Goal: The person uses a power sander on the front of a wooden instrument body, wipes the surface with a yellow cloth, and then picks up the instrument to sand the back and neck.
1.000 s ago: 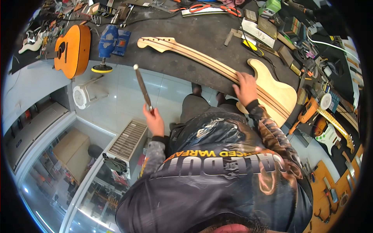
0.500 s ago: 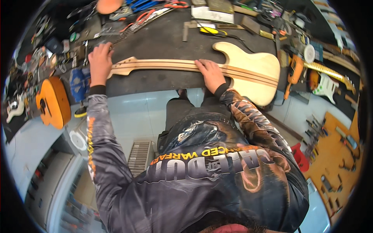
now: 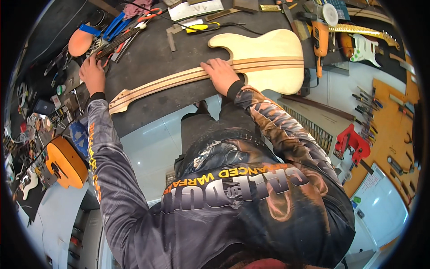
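Note:
An unfinished pale wooden electric guitar (image 3: 273,47) lies on the dark workbench (image 3: 152,54), its body to the right and its dark-striped neck running left to a bare headstock (image 3: 120,100). My right hand (image 3: 222,75) rests on the neck close to the body, its fingers laid across the wood; its thumb is hidden. Over at the far left, my left hand (image 3: 93,77) reaches past the headstock, fingers apart, at the near end of a bundle of dark, thin tools (image 3: 117,45). Its fingertips are partly hidden, and I see nothing held.
Red-handled pliers (image 3: 150,15) and a yellow-and-black tool (image 3: 201,27) lie at the back. An orange power tool (image 3: 320,42) stands right of the body. An orange acoustic guitar (image 3: 67,162) is at the left, a red clamp (image 3: 354,143) at the right.
The view has turned, so the guitar now slants with its headstock lower. My left hand is farther from the headstock, beside the thin tools. My right hand stays on the neck.

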`<state>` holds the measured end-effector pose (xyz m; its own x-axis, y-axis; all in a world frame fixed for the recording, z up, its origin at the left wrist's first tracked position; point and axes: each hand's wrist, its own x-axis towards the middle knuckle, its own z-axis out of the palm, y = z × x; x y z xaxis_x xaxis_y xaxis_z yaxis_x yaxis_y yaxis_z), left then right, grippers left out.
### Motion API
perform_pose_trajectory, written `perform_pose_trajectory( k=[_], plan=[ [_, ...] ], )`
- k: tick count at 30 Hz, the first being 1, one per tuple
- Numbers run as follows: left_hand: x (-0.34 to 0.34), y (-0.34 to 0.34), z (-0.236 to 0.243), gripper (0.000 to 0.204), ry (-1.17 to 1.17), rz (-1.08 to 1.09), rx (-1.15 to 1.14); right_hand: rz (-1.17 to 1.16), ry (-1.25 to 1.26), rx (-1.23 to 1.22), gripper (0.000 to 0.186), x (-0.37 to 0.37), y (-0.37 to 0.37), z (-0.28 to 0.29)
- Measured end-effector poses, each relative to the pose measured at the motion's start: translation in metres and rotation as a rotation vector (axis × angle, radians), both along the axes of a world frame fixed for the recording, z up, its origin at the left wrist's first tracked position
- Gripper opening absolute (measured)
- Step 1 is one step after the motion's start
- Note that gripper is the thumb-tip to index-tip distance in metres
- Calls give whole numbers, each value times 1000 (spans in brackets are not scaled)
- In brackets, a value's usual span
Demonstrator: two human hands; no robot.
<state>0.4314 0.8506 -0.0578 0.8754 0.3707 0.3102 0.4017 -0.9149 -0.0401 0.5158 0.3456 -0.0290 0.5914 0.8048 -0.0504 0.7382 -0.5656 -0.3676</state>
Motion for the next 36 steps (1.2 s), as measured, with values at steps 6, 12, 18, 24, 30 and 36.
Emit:
perform_pose_trajectory(
  k=[6, 12, 18, 24, 30, 36],
  plan=[
    [-16, -116, 25, 43, -153, -149, -289, -168, 18, 297, 46, -13, -61, 38],
    [-45, -250, 40, 59, 187, -434, -489, -907, -400, 20, 44, 53, -249, -14],
    [-46, -264, 17, 56, 291, -372, -454, -1341, 136, -22, 60, 112, -369, -60],
    [-70, -269, 23, 51, 300, -323, -421, -1263, 164, 197, 53, 105, -337, -51],
    [-87, -271, 25, 53, 302, -266, -432, -1128, 86, 106, 58, 101, -330, -54],
    [-96, -270, 30, 50, 290, -223, -455, -917, 86, 136, 70, 83, -322, -46]
  ],
)
